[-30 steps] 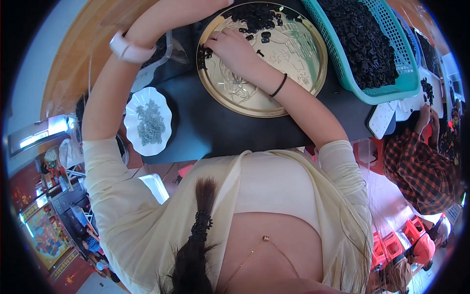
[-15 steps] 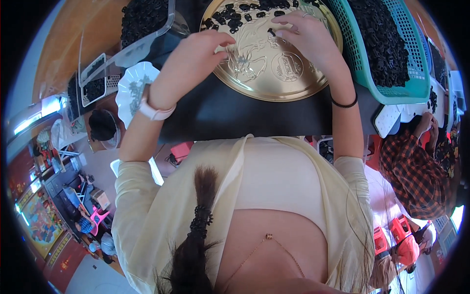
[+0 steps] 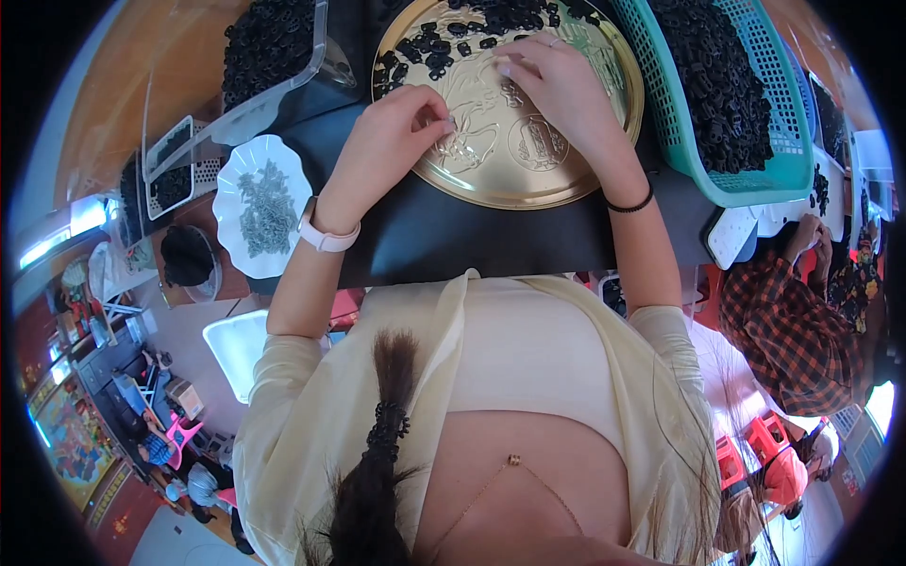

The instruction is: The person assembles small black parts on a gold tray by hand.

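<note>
My left hand (image 3: 396,137) is over the near left part of a round gold tray (image 3: 566,193), thumb and forefinger pinched together. Whatever may be between them is too small to make out. My right hand (image 3: 557,94) is over the tray's middle, thumb and forefinger a little apart, with nothing visible between them. Just beyond its fingertips lie several small black parts (image 3: 439,61), scattered over the tray's far half. Beside my left wrist, a white scalloped dish (image 3: 226,212) holds a heap of small grey metal pieces (image 3: 266,212).
A green plastic basket (image 3: 746,193) full of black parts stands right of the tray. At the far left, a clear bin (image 3: 326,42) holds more of them. The dark table edge (image 3: 491,269) runs before my body. At the right, a person in a checked shirt (image 3: 788,330) sits working.
My left hand has closed into a pinch and shifted slightly nearer me. My right hand has moved left; the black part formerly at its thumb no longer shows. More of the white dish is visible.
</note>
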A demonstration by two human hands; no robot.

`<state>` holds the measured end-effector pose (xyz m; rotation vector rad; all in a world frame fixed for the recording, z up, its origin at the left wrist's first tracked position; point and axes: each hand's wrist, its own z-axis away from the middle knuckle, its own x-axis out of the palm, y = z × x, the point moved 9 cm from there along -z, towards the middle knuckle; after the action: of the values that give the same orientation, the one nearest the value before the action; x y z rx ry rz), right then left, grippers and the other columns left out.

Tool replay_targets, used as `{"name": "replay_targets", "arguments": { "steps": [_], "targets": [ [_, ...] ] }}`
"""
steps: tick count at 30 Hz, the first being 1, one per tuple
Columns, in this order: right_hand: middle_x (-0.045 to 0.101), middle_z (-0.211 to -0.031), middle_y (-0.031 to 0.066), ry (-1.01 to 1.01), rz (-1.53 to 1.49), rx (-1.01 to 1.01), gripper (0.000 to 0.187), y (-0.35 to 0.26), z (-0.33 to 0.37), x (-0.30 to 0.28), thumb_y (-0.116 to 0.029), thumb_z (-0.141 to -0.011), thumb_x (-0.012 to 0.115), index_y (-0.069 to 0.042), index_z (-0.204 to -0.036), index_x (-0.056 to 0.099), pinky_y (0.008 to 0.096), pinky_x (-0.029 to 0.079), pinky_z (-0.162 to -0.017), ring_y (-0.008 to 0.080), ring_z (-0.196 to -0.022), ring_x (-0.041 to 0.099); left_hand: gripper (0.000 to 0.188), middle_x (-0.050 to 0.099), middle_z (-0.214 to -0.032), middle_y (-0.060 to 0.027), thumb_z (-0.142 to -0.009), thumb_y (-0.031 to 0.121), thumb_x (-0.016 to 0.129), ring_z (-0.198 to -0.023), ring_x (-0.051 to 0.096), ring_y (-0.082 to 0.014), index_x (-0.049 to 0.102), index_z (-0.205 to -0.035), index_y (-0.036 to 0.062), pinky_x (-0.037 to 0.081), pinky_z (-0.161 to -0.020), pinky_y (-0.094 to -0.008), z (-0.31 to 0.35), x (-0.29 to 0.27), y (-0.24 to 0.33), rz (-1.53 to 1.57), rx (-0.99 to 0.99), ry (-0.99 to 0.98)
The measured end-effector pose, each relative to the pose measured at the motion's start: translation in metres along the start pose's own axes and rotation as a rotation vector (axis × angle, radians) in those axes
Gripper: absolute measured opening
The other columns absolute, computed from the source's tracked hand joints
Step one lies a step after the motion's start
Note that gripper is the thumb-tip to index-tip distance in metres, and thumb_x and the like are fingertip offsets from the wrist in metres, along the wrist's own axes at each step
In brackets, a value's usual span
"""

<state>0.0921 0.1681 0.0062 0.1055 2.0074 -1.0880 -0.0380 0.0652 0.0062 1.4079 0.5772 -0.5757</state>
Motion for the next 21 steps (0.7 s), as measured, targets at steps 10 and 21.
{"name": "replay_targets", "arguments": {
  "steps": [10,21],
  "targets": [
    [0.062,-0.088,0.0099,0.049,0.174,-0.155,0.018,0.003,-0.030,0.020,-0.012,-0.077,0.063,-0.008,-0.094,0.069,0.0369,0.050,-0.075,0.0279,-0.085,0.060,0.021,0.065,-0.075,-0.0006,-0.081,0.013,0.069,-0.060,0.056,-0.0059,0.067,-0.101,0.0063,0.045,-0.056,-0.0204,-0.002,-0.010,-0.009,0.194,-0.088,0.121],
    [0.061,-0.081,0.0019,-0.071,-0.319,0.140,0.026,0.010,-0.018,0.013,-0.014,-0.083,0.067,-0.007,-0.109,0.065,0.0224,0.047,-0.064,0.0094,-0.070,0.056,0.019,0.066,-0.080,-0.0002,-0.085,0.015,0.067,-0.063,0.056,-0.0032,0.068,-0.101,0.0049,0.043,-0.055,-0.0171,-0.015,-0.002,-0.020,0.502,-0.193,0.182]
  ]
}}
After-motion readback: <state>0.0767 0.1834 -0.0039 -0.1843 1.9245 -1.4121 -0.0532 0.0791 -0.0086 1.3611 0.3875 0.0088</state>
